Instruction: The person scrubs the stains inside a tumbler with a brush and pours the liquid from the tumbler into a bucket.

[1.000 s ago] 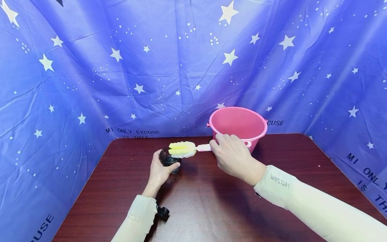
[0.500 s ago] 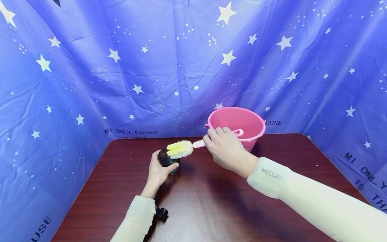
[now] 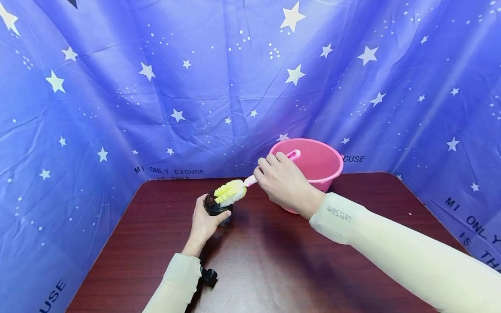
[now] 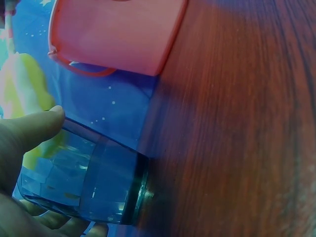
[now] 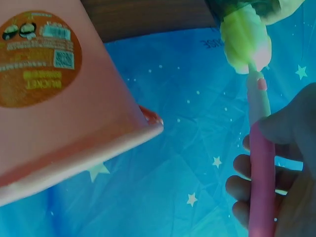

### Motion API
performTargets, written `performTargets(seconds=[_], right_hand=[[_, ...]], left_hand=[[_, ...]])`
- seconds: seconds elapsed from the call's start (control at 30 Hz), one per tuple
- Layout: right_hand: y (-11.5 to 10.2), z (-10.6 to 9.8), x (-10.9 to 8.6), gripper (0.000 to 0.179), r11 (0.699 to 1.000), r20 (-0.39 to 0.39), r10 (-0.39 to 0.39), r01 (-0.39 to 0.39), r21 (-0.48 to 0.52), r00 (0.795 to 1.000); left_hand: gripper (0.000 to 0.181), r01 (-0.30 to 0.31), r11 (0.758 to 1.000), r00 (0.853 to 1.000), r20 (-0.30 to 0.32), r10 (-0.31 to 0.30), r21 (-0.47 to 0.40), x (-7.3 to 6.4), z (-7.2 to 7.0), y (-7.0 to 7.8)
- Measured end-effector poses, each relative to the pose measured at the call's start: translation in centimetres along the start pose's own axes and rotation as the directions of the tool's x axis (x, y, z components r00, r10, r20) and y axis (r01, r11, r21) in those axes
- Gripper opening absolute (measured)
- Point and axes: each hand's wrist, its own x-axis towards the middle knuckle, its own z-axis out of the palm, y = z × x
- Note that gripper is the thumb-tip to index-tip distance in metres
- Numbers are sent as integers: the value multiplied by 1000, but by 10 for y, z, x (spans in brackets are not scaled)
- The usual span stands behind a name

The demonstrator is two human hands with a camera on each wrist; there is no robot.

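A dark see-through glass (image 4: 94, 173) stands on the table, and my left hand (image 3: 205, 221) grips it near its rim, thumb on one side and fingers on the other. My right hand (image 3: 282, 182) holds a sponge cup brush by its pink and white handle (image 5: 261, 168). The brush's yellow and white sponge head (image 3: 231, 192) slants down into the mouth of the glass; its tip is hidden by the glass and the left hand. Behind the right hand stands a pink bucket (image 3: 325, 174), partly covered by that hand.
The dark red wooden table (image 3: 250, 269) reaches back to a blue curtain (image 3: 219, 87) with white stars, which hangs on the sides too. A black strap-like piece (image 3: 209, 277) shows beside the left wrist. A round orange label (image 5: 42, 59) is on the bucket.
My right hand has moved left and slightly up, tilting the brush more steeply, so its head points down into the glass. The left hand and glass have hardly moved.
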Motion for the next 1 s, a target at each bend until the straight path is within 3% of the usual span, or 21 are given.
performTargets(seconds=[0.27,1.0], right_hand=[[4,-4,20,12,994,-63,-96,93,-60,993],[7,-4,46,17,973,-64,-205,196,-125,977]], left_hand=[[79,-2,1000,1000,0,2,5,0,-1,0],[81,-15,1000,1000,-1,15,6,-1,0,1]])
